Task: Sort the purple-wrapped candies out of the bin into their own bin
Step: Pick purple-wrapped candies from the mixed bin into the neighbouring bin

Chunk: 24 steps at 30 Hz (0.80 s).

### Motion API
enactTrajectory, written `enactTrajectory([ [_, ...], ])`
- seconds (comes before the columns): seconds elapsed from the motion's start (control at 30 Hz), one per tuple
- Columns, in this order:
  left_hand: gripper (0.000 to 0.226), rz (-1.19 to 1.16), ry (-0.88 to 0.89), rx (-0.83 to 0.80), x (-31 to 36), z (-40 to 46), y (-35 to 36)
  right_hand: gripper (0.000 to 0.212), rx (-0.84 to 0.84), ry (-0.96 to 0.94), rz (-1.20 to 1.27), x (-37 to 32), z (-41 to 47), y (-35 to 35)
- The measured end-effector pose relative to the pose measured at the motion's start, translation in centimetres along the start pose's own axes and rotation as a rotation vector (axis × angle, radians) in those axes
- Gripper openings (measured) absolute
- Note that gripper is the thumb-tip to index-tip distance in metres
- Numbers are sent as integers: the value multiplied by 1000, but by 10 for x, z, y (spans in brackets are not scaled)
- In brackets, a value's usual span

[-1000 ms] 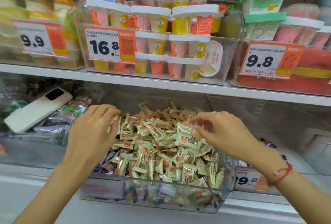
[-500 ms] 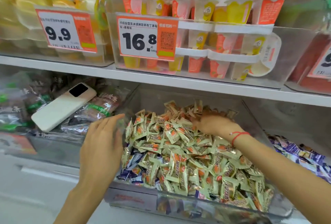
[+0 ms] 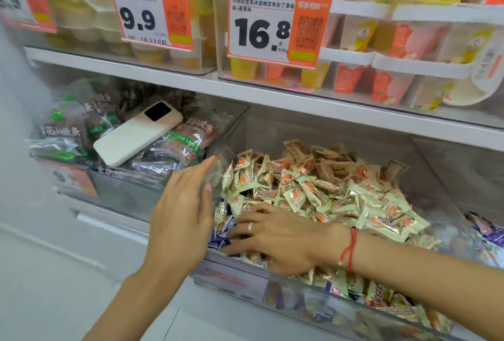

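Left hand: my left hand [image 3: 181, 220] lies flat and relaxed against the near-left corner of the clear bin [image 3: 234, 282], holding nothing.
Right hand: my right hand [image 3: 275, 234] rests fingers-spread on the heap, fingertips touching purple-wrapped candies [image 3: 218, 242].
Purple-wrapped candies: between my two hands, low under the pale green candies [image 3: 321, 193].
Phone [image 3: 136, 133]: beyond my left hand.

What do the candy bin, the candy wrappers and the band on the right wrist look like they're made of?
Candy bin: clear rigid plastic, glossy; the candies show through its front wall. Green-and-orange candy wrappers: thin crinkled film, probably foil-lined, with shiny glints. Wrist band: red string or cord, matte, seemingly tied.
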State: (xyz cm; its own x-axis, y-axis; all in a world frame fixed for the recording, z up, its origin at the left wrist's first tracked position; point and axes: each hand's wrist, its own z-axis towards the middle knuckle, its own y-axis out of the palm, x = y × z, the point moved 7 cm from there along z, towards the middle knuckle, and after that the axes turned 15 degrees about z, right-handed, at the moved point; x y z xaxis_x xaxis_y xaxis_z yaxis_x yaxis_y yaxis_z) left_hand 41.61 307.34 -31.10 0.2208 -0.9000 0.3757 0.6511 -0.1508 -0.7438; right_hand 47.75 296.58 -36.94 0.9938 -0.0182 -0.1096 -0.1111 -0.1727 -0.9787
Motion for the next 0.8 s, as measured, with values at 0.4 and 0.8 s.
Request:
enactTrajectory([
  [0.4,41,17,11,-6,4,1,-2,38,407,242,7,42,-46,-64],
  [0.8,38,193,329,110,48,6,-10,27,565,479,441,53,-94,-75],
])
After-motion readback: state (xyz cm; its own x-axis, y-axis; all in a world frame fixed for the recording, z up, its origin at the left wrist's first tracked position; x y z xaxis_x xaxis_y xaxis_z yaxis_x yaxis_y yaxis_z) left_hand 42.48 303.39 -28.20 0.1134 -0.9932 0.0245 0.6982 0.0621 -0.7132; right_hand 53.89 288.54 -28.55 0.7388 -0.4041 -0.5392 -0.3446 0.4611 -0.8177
